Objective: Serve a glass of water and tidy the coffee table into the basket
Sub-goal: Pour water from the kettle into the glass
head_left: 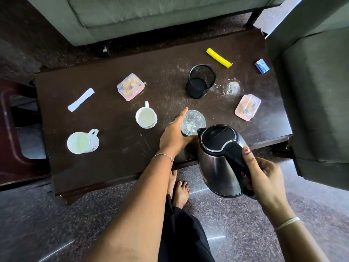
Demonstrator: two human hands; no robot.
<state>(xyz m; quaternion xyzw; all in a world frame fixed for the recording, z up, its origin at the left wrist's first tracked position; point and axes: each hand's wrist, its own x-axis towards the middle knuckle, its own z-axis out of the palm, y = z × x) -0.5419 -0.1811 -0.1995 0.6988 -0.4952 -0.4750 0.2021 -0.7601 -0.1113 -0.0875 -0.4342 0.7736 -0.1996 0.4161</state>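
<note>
Now the glass [192, 121] is held by the left hand [173, 134] near the front edge of the worktop [113, 157], and the kettle [217, 148] is gripped by its handle [238, 157] in the right hand [264, 178], with its spout [199, 131] set just over the glass's near rim.

Dark brown wooden coffee table [105, 167] fills the middle of my view, its top scuffed and scratched, with whitish smears toward 1 o'clock. Grey-green sofa [151, 12] at 12, on dark legs, just behind the table. Matching armchair [321, 91] at 3, near the table's right end. Dark maroon plastic seat [11, 129] at 9, partly cut off. Floor [56, 224] is dark speckled polished stone; I see pale light streaks on it at 6 and 7, and a brighter patch at 1.
</note>
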